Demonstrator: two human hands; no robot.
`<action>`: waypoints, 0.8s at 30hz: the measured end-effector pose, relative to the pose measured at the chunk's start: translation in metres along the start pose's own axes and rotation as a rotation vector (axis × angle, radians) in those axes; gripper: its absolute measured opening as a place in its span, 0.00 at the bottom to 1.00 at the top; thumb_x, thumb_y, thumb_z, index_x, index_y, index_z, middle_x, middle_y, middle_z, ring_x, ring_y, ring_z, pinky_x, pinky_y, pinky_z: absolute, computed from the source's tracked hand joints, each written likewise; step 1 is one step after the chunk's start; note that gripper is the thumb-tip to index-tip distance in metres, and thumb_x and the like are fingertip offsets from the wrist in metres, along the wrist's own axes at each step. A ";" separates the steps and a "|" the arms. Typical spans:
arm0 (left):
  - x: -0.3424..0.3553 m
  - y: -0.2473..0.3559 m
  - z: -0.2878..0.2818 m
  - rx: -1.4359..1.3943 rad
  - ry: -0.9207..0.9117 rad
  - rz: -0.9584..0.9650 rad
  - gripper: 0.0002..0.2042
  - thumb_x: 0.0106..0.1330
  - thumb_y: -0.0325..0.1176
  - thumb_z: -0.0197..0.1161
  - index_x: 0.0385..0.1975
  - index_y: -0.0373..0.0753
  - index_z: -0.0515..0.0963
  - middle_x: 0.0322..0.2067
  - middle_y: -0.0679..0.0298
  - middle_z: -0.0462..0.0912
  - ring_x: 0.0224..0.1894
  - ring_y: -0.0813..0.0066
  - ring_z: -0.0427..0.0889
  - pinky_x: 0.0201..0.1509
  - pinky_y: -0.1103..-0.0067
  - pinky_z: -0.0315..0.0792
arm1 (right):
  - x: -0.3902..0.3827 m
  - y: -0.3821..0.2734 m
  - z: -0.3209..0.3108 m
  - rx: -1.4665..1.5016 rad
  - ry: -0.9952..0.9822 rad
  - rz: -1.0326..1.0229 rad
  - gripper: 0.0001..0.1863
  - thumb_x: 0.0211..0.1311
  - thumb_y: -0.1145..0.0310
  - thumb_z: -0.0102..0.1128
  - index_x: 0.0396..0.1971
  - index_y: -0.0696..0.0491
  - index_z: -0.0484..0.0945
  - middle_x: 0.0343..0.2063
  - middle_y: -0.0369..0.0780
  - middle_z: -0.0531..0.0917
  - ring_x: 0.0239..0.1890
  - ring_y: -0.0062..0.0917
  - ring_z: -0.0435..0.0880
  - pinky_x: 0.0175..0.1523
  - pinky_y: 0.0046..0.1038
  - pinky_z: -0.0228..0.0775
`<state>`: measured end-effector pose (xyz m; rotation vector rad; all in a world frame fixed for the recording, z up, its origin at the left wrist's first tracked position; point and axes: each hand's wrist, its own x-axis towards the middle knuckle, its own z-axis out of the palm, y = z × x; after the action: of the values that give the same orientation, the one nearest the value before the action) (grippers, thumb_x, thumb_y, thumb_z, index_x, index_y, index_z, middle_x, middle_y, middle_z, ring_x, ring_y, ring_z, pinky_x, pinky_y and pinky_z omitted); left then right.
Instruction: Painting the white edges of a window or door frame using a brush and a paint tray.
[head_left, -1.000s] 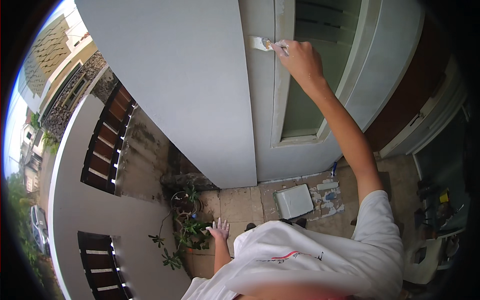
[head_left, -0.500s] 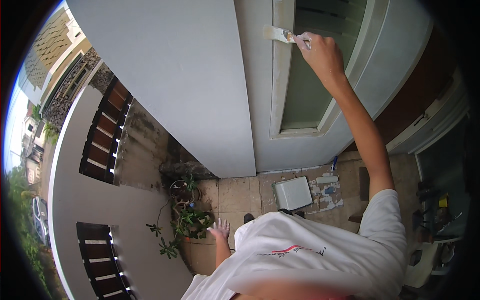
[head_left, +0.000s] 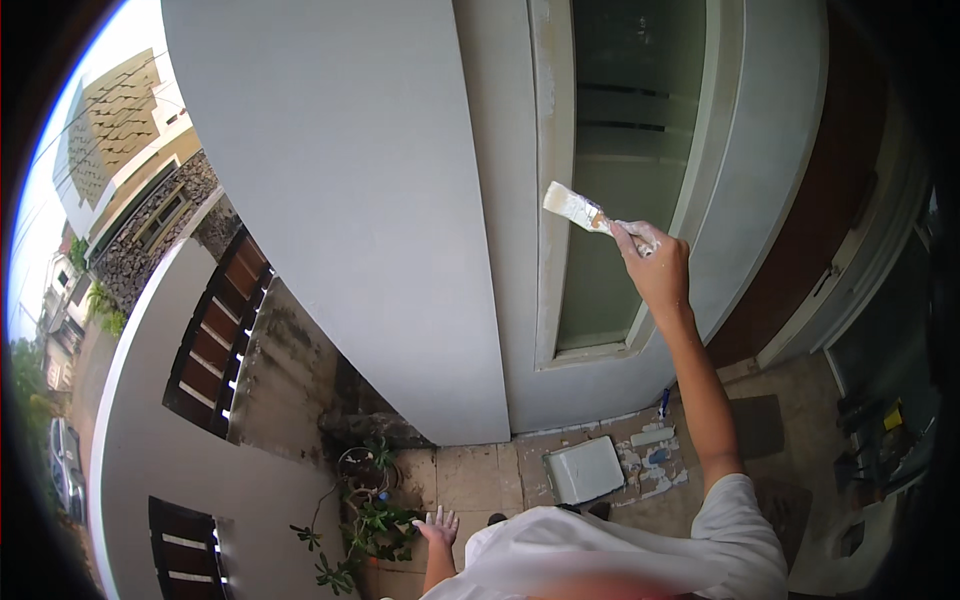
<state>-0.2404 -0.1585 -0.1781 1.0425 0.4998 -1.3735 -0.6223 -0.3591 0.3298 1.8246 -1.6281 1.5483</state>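
Note:
My right hand is closed round the handle of a paintbrush, whose pale bristles point up and to the left. White paint smears the brush and my fingers. Behind the brush stands a tall window in a white frame; whether the bristles touch the frame I cannot tell. Low down, my left hand is open with fingers spread and whitened tips, holding nothing, beside a leafy potted plant.
A paint tray lies on the tiled floor below the window, next to paint-spattered sheets and a paint roller. A light grey wall juts out on the left. Further left is a low wall with brown slats; a brown door is at right.
My right hand and the brush have come lower in the picture, and the bristles now tilt further upward. The whole view has tipped up, showing more of the window. My left hand stays open.

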 end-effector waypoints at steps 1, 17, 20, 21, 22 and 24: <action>0.001 0.005 0.000 -0.009 -0.009 0.002 0.36 0.52 0.68 0.27 0.59 0.55 0.41 0.57 0.62 0.56 0.57 0.49 0.55 0.59 0.59 0.46 | -0.002 -0.004 0.002 0.052 0.006 0.020 0.11 0.50 0.65 0.58 0.25 0.58 0.77 0.17 0.45 0.78 0.20 0.33 0.78 0.24 0.25 0.67; 0.039 0.032 -0.007 0.076 -0.106 -0.036 0.37 0.52 0.68 0.27 0.60 0.55 0.39 0.58 0.62 0.53 0.57 0.48 0.55 0.58 0.58 0.46 | 0.073 -0.036 0.028 -0.225 -0.051 -0.045 0.11 0.50 0.62 0.56 0.27 0.54 0.78 0.20 0.46 0.78 0.23 0.40 0.76 0.27 0.29 0.68; 0.097 0.041 -0.084 -0.179 -1.526 -0.125 0.37 0.51 0.69 0.27 0.59 0.55 0.41 0.58 0.63 0.55 0.57 0.49 0.55 0.58 0.58 0.47 | 0.071 -0.035 0.027 -0.199 -0.024 -0.083 0.12 0.51 0.60 0.54 0.27 0.52 0.78 0.15 0.46 0.76 0.19 0.38 0.76 0.24 0.31 0.67; 0.096 0.044 -0.092 -0.168 -1.516 -0.101 0.37 0.51 0.69 0.27 0.59 0.56 0.42 0.58 0.63 0.55 0.57 0.49 0.55 0.58 0.59 0.47 | 0.070 -0.039 0.022 -0.196 0.006 -0.093 0.12 0.51 0.60 0.55 0.27 0.53 0.78 0.16 0.46 0.77 0.19 0.38 0.76 0.25 0.30 0.68; 0.094 0.047 -0.099 -0.156 -1.504 -0.074 0.37 0.50 0.70 0.26 0.59 0.56 0.43 0.57 0.63 0.56 0.57 0.49 0.56 0.58 0.59 0.47 | 0.071 -0.046 0.020 -0.190 0.003 -0.095 0.12 0.51 0.60 0.55 0.27 0.53 0.78 0.16 0.46 0.77 0.19 0.38 0.76 0.25 0.30 0.68; 0.085 0.050 -0.101 -0.125 -1.515 -0.026 0.37 0.51 0.69 0.25 0.59 0.57 0.43 0.57 0.63 0.57 0.57 0.49 0.56 0.57 0.59 0.48 | 0.072 -0.059 0.020 -0.120 0.074 -0.097 0.12 0.50 0.60 0.56 0.27 0.54 0.78 0.18 0.46 0.77 0.20 0.38 0.76 0.25 0.30 0.67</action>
<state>-0.1499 -0.1282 -0.2820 -0.2749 -0.5310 -1.7025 -0.5763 -0.3939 0.4051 1.7356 -1.5410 1.4275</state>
